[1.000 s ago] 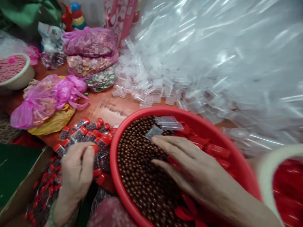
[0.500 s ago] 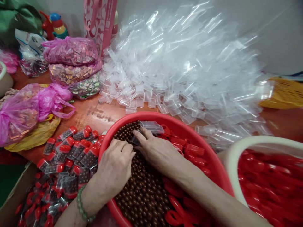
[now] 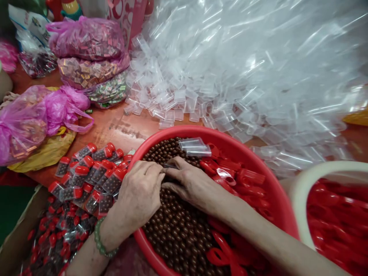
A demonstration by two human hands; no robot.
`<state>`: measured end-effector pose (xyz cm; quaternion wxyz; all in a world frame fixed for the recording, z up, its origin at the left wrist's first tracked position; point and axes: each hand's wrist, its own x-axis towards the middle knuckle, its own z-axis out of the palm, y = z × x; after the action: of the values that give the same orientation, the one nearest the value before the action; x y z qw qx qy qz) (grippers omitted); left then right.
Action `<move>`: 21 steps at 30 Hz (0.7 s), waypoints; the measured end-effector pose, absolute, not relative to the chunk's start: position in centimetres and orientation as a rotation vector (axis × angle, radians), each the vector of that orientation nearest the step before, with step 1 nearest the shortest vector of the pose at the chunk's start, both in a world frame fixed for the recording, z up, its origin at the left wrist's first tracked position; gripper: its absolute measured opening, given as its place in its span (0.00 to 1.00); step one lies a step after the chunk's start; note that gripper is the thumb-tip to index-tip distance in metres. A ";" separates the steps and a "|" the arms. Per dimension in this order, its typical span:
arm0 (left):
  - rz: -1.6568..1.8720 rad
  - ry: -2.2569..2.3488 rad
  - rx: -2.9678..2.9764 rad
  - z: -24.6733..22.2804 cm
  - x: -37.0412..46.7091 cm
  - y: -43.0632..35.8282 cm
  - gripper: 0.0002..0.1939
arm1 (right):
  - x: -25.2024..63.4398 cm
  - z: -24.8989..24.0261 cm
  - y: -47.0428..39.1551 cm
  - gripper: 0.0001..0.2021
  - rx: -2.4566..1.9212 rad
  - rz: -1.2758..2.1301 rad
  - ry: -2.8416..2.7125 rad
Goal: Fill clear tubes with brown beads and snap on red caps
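Observation:
Over the brown beads in a red basin, my two hands meet. My left hand, with a green bead bracelet at the wrist, has its fingers curled; what they hold is hidden. My right hand has its fingertips against the left ones, closed around a small clear container that shows only in part. Clear empty containers lie on the beads behind my right hand. Red plastic pieces fill the basin's right side.
Filled, red-capped containers are heaped at the left, above a box holding more. A large pile of clear containers covers the back. Pink bags stand at the back left. A cream tub of red pieces is at the right.
My right hand has drawn back from the clear containers on the beads and now meets my left hand. The view has shifted, so the basin appears farther right and the bags higher.

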<state>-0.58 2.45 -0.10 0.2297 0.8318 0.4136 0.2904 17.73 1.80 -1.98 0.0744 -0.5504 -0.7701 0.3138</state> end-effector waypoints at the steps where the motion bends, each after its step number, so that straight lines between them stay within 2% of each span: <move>1: 0.802 1.128 2.281 -0.1 -0.6 2.4 0.10 | 17.5 -2.0 1.5 0.15 -1.645 0.996 -2.278; 8: 0.833 1.039 2.160 0.4 -1.1 2.7 0.11 | 17.0 -1.9 1.3 0.10 -1.544 1.539 -1.872; 13: 0.588 0.825 2.158 1.7 -2.6 2.5 0.16 | 17.1 -2.2 1.8 0.21 -1.424 1.993 -1.369; 18: 0.432 0.721 2.209 2.0 -2.9 2.1 0.26 | 16.6 -1.5 1.7 0.23 -1.337 2.154 -0.936; 21: 0.505 0.802 2.217 1.6 -2.3 2.0 0.20 | 16.3 -0.8 1.5 0.22 -1.271 2.171 -0.788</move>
<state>-2.30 1.98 1.65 0.3572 0.8588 0.3108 0.1957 16.30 1.49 -0.76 0.2500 -0.4667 -0.2895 0.7974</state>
